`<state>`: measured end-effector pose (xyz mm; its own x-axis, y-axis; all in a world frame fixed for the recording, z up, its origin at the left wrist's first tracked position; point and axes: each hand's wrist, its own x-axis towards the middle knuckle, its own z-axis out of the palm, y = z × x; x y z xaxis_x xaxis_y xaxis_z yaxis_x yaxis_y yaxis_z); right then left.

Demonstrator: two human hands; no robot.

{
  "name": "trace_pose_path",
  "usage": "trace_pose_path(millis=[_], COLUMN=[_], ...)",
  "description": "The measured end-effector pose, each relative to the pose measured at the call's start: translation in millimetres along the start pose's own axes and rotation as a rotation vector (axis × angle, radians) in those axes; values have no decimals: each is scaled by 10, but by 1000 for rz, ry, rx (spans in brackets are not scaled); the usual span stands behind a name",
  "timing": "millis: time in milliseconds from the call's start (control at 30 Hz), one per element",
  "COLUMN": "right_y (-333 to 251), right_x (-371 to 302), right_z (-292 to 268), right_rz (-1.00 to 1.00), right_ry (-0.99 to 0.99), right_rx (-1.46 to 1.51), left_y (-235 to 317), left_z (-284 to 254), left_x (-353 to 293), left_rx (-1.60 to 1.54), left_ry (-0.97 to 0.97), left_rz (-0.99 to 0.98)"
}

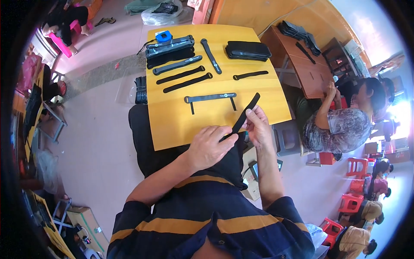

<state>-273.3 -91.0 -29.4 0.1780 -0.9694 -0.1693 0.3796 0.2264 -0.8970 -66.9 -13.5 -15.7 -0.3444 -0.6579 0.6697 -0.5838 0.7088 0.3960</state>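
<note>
A black fabric strap (246,114) slants between my hands, over the near edge of the yellow table. My left hand (210,145) pinches its lower end, and my right hand (258,127) grips it farther up between thumb and fingers. Just beyond lies a grey printed strap (210,98) with two short black strips (192,108) at its near side. Two black straps with end loops (188,83) rest farther left, and another black looped strap (250,75) lies to the right. More grey printed straps (211,56) are spread toward the far side.
A stack of strap bundles (170,51) stands at the far left of the table (172,129), with a blue tape measure (164,37) on top. At the far right sits a black strap stack (248,50). A seated person (340,125) works at a brown table (293,60) on the right.
</note>
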Motion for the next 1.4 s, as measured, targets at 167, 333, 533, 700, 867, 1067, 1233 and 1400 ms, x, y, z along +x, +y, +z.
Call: trace_pose_path(millis=[167,333,533,700,867,1067,1233,1400], right_y=[184,238,66,-426,-482,-578,-428,-352], right_x=[-68,-83,-40,252,714,886,638,372], right_z=[63,145,180,564,794,942,939,804], right_rz=[-17,-99,-118,-176,24,59,-53,-69], right_ry=[102,106,-163,-619,-617,-628,-734,-710], right_rx=[-48,-134,-530,-754,-814,-941,-1069,-1089], left_y=[-68,-159,-372,-714,-1097,-1185,-787,-465], left_z=[-36,-75,-261,-323,-388,-420,-528,-561], left_x=[-60,-103,-48,136,378,424,95,-159], left_rx=[-77,-280,-453,-590,-729,-734,-821,-768], left_ry=[57,65,59,30,-29,-62,-30,61], left_rz=[-57,-233,-443,-401,-542,-776,-1016,-1070])
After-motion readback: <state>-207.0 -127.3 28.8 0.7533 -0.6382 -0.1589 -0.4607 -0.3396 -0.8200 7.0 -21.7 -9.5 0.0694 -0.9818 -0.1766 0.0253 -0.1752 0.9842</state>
